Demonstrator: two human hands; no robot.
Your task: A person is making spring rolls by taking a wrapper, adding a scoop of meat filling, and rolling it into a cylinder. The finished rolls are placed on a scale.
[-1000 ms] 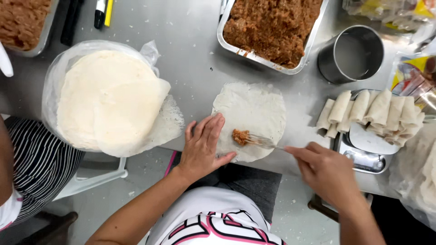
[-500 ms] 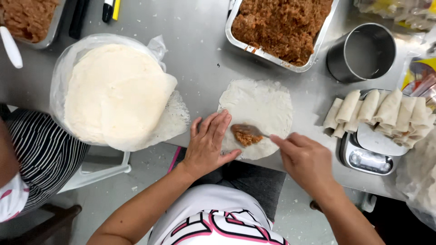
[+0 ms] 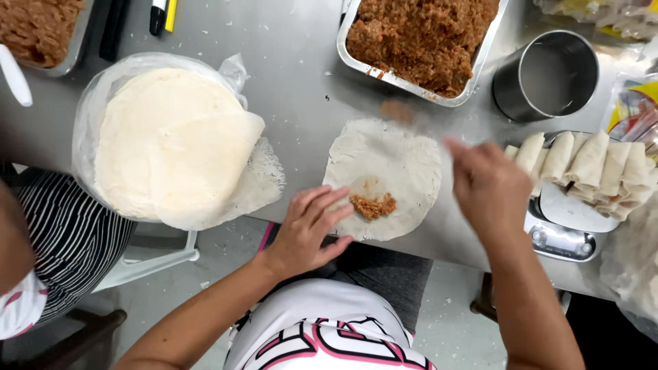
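Left hand lies flat and open, fingers spread, pressing the lower left edge of the wrapper; it grips nothing. Right hand is raised at centre right, blurred; whether it is closed on anything cannot be told. The wrapper sits at centre frame on the table, near its front edge.

Progress, as judged from the layout: a wrapper is laid out and a first portion of filling rests on it, just beside the left fingertips. Folding and rolling are not yet done. Finished rolls are stacked on a scale at right, so a good number are complete. A stack of unused wrappers on plastic at left and a well-filled tray at upper centre suggest much work remains.

The wrapper is a thin, pale, roughly round sheet, lying flat with slightly uneven edges. The filling is a small brown, crumbly mound, low and off-centre toward the lower edge. A steel cup stands at upper right.
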